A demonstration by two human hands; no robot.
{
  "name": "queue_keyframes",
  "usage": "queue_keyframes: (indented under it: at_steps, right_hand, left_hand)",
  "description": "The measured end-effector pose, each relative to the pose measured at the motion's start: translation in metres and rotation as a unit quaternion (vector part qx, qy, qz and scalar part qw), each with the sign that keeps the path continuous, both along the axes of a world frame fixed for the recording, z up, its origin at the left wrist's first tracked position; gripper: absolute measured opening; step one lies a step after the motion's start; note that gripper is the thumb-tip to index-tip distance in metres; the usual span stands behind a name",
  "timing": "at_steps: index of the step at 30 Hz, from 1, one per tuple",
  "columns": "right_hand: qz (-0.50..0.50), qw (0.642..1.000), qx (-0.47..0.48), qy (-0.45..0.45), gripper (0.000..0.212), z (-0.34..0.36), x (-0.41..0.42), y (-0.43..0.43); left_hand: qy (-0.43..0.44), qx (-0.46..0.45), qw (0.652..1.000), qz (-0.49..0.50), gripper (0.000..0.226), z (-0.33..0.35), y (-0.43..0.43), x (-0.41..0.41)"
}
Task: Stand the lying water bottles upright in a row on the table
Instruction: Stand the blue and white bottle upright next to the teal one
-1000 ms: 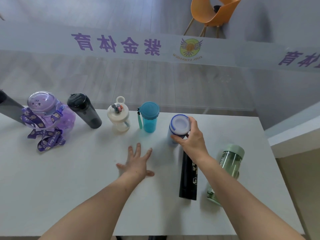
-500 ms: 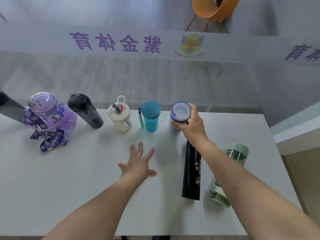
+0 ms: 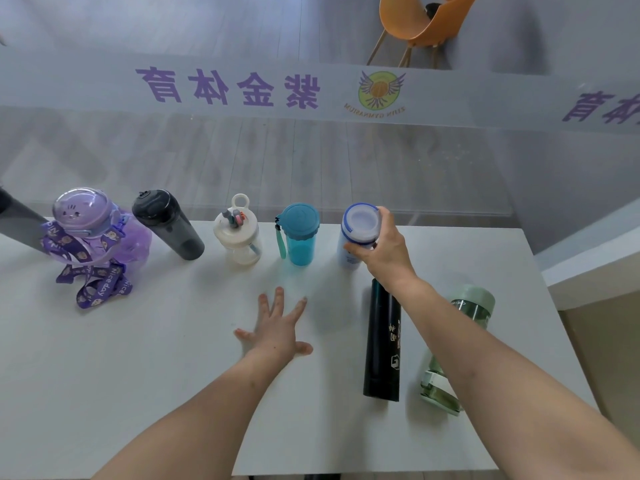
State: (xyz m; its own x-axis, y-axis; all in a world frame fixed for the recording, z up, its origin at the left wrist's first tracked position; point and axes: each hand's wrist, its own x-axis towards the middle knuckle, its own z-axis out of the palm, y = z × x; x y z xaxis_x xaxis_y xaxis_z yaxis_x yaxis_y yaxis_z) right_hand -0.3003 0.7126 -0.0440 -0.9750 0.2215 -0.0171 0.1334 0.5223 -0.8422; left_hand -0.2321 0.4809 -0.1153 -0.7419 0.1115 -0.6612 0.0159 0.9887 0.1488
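Upright bottles form a row along the white table's (image 3: 145,368) far edge: a purple bottle with a lanyard (image 3: 86,226), a dark grey one (image 3: 168,225), a cream one with a loop lid (image 3: 237,237), a teal one (image 3: 299,233) and a white bottle with a blue-rimmed lid (image 3: 358,225). My right hand (image 3: 384,252) grips the white bottle near its top as it stands at the row's right end. My left hand (image 3: 277,329) rests flat on the table, fingers spread. A black bottle (image 3: 382,344) and a green bottle (image 3: 460,344) lie on their sides at the right, partly under my right forearm.
Another dark bottle (image 3: 17,220) is cut off at the left edge. A glass partition with purple lettering (image 3: 228,86) rises just behind the table. An orange chair (image 3: 419,22) stands beyond the glass. The table's right edge is close to the green bottle.
My right hand has carried the white bottle away from me and set it in line with the teal bottle. The left hand has stayed flat on the table.
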Motion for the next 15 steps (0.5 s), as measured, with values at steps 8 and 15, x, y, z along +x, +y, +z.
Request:
queue_keyframes:
  at_steps: [8,15]
  right_hand:
    - [-0.018,1.000,0.015,-0.013,0.085,0.0018,0.0025,-0.0031]
    - [-0.026,0.998,-0.016,-0.062,0.118,0.0050,0.0071,-0.0012]
  left_hand:
    - [-0.002,0.000,1.000,-0.006,0.110,-0.0009,-0.0010,-0.0003]
    - [-0.010,0.011,1.000,-0.011,0.109,0.0007,-0.0032,-0.0015]
